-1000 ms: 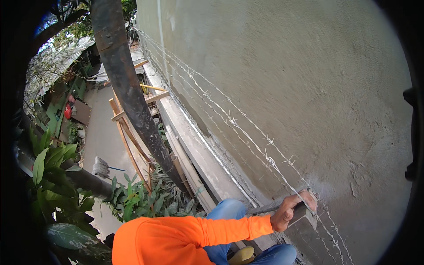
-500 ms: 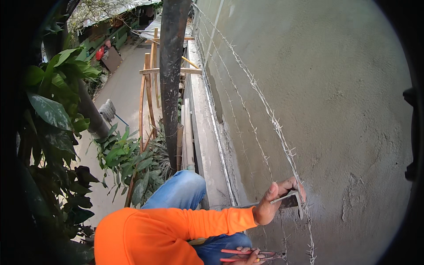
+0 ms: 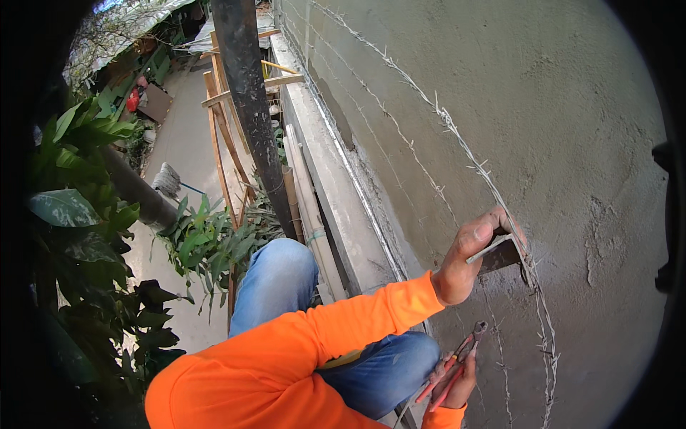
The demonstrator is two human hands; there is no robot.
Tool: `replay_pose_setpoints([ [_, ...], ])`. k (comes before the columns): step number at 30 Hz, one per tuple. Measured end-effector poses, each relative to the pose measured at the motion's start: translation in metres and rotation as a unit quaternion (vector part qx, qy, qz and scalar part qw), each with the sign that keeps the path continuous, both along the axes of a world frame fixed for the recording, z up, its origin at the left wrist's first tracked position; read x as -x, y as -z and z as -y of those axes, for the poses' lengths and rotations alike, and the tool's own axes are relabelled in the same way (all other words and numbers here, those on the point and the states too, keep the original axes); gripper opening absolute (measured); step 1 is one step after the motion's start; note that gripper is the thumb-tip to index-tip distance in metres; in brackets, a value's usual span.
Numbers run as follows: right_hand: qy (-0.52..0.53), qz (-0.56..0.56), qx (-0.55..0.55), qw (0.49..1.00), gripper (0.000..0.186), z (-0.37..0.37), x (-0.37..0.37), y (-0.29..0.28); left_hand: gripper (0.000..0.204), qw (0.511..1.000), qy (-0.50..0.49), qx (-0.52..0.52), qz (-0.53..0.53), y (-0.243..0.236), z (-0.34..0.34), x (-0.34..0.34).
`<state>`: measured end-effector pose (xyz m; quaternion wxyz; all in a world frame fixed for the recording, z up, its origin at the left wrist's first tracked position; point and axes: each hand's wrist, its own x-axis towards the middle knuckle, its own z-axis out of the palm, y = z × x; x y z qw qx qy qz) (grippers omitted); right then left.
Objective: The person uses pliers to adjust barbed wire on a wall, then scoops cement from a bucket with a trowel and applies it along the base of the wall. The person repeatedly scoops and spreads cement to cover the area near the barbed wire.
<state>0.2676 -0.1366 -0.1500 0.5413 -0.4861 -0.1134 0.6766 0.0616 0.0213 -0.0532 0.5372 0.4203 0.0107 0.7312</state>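
My left hand (image 3: 471, 252) is closed around the top barbed wire (image 3: 544, 336) beside the end of a metal angle bar (image 3: 500, 257). The thumb points up on the near side, and the fingers are partly hidden behind the bar and wire. Lower down, my right hand (image 3: 457, 386) grips pliers (image 3: 451, 370) by their red handles. The jaws point up, close to a lower barbed wire strand (image 3: 498, 343). My orange sleeve crosses over my bent knees in blue jeans.
A rough grey plastered wall (image 3: 572, 143) rises on the right, with a narrow concrete ledge (image 3: 332, 171) below. A dark pole (image 3: 254, 107), pale pipes (image 3: 307, 207) and wooden poles (image 3: 223, 136) stand left of it. Leafy plants (image 3: 78, 179) border the path far below.
The view has shifted. My right hand has come up and right with the pliers, their jaws now pointing upward instead of sideways. My left hand stays at the angle bar.
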Motion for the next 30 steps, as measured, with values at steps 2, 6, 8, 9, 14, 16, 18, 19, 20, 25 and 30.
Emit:
replay_pose_setpoints([
  [2,-0.050,0.084,-0.027,0.995,0.032,0.009,-0.026,0.012,0.056,1.000,-0.011,-0.007,0.023,0.006,-0.003,0.002],
  [6,-0.055,0.482,0.071,0.872,0.034,0.049,-0.054,0.103,0.059,0.988,0.043,-0.016,0.148,0.006,-0.011,-0.001],
  [8,-0.041,0.658,0.063,0.750,0.038,0.086,-0.051,0.165,0.059,0.996,-0.073,0.009,0.057,0.001,-0.015,0.004],
  [9,-0.044,0.647,0.087,0.756,0.042,0.101,-0.046,0.194,0.062,0.999,-0.015,-0.005,0.041,-0.003,-0.017,0.009],
  [14,-0.100,0.555,0.262,0.783,0.046,0.173,-0.001,0.277,0.072,0.996,-0.069,0.045,0.014,0.001,-0.048,0.023],
  [16,-0.090,0.539,0.287,0.787,0.047,0.202,0.007,0.291,0.076,0.993,-0.105,0.045,0.003,0.004,-0.058,0.026],
  [18,-0.075,0.515,0.340,0.783,0.045,0.221,0.008,0.307,0.078,0.993,-0.111,0.026,0.006,0.005,-0.062,0.028],
  [19,-0.038,0.486,0.419,0.766,0.043,0.229,0.007,0.315,0.078,0.994,-0.109,0.018,0.008,0.005,-0.062,0.029],
  [20,0.070,0.539,0.394,0.741,0.034,0.234,0.007,0.322,0.076,0.995,-0.098,0.011,0.016,0.004,-0.061,0.031],
  [25,0.506,0.494,0.290,0.645,0.021,0.209,-0.054,0.300,0.071,0.994,-0.096,-0.051,0.012,0.013,-0.066,0.024],
  [30,0.718,0.557,0.023,0.417,0.012,0.192,-0.177,0.131,0.058,0.997,0.017,-0.012,0.077,0.025,-0.065,0.019],
])
